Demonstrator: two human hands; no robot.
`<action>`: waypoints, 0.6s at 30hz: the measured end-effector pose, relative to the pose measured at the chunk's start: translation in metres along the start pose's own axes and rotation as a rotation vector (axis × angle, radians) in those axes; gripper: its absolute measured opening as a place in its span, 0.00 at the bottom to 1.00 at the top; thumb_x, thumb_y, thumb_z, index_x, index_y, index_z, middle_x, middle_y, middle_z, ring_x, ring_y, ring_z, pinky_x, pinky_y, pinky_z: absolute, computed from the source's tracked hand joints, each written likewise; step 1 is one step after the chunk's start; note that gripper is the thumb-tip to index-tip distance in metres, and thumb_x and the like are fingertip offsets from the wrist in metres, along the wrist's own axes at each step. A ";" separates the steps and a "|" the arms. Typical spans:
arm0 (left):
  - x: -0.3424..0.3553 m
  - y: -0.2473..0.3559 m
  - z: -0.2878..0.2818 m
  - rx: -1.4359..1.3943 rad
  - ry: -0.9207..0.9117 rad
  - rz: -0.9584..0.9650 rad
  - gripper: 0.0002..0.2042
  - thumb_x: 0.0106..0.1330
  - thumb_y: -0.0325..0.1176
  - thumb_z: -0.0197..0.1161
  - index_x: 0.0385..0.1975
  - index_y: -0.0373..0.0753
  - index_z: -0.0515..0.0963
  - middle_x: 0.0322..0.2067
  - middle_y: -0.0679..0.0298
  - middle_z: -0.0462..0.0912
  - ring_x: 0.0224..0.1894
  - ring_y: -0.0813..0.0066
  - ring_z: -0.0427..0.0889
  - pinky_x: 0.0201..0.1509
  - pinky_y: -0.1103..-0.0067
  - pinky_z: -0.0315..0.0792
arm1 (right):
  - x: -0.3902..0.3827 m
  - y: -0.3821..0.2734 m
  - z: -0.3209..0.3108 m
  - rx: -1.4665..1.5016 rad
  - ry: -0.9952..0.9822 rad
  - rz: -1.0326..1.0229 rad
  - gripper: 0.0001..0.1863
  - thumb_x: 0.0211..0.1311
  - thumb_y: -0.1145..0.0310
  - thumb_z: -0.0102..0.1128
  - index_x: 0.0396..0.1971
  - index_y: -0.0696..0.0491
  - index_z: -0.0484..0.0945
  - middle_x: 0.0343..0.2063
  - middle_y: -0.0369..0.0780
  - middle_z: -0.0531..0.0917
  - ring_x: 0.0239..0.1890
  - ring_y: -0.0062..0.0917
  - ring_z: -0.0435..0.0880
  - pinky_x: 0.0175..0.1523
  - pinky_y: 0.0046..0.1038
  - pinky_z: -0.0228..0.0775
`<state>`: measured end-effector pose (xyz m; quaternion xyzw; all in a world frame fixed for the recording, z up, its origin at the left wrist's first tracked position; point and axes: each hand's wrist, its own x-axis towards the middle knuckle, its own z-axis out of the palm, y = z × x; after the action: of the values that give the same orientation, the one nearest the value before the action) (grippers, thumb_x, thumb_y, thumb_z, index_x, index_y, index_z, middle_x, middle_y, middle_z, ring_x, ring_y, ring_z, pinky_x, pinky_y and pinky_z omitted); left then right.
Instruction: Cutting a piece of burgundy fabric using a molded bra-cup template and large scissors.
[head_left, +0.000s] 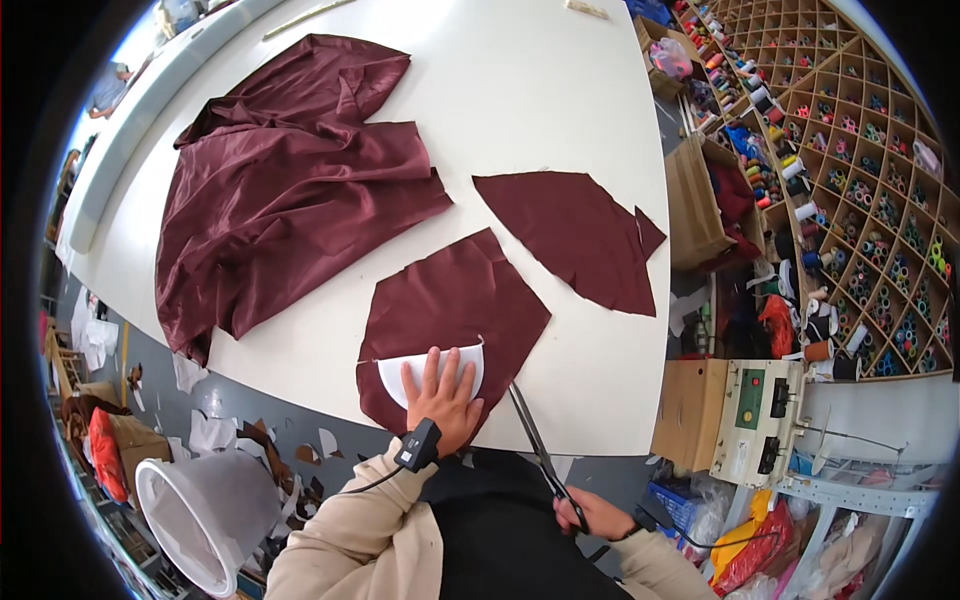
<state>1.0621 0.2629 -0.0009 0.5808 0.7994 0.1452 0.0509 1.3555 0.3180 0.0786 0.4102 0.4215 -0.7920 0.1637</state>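
My left hand [443,405] lies flat with its fingers spread on a white half-round template [400,375], pressing it onto a maroon fabric piece [430,295]. The template's straight edge faces away from me. My right hand [597,515] grips the handles of long dark scissors [535,435]. Their blades point up and to the left, with the tips by the fabric's lower right edge. Whether the blades touch the cloth I cannot tell. Another cut maroon piece [575,235] lies flat to the right. A large crumpled heap of shiny maroon fabric [290,200] spreads over the table's left side.
The white table [560,110] ends near my body. A white bin [210,510] stands below left among fabric scraps on the floor. To the right are a cardboard box [697,200], a control box [755,415] and a diamond-celled rack of thread spools [870,190].
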 end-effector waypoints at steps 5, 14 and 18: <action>-0.001 0.000 0.002 -0.010 0.029 0.013 0.26 0.61 0.48 0.58 0.58 0.42 0.73 0.66 0.56 0.62 0.71 0.50 0.53 0.67 0.41 0.42 | 0.047 -0.004 0.007 -0.147 0.092 -0.158 0.17 0.70 0.53 0.52 0.32 0.53 0.68 0.23 0.32 0.71 0.24 0.18 0.72 0.33 0.22 0.68; -0.003 -0.003 0.005 -0.030 0.064 0.020 0.27 0.61 0.48 0.58 0.58 0.42 0.73 0.66 0.56 0.62 0.71 0.50 0.52 0.66 0.40 0.42 | 0.059 -0.012 0.011 -0.138 0.127 -0.137 0.20 0.71 0.47 0.48 0.34 0.51 0.68 0.23 0.35 0.74 0.26 0.20 0.76 0.35 0.24 0.71; -0.004 -0.005 0.006 -0.027 0.079 0.025 0.27 0.62 0.48 0.57 0.58 0.42 0.72 0.66 0.55 0.62 0.71 0.50 0.52 0.67 0.40 0.41 | 0.053 -0.024 0.013 -0.156 0.165 0.009 0.20 0.71 0.48 0.48 0.35 0.52 0.68 0.22 0.35 0.74 0.26 0.19 0.77 0.33 0.23 0.71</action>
<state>1.0604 0.2589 -0.0083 0.5836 0.7915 0.1796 0.0254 1.3018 0.3260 0.0539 0.4620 0.4921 -0.7195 0.1636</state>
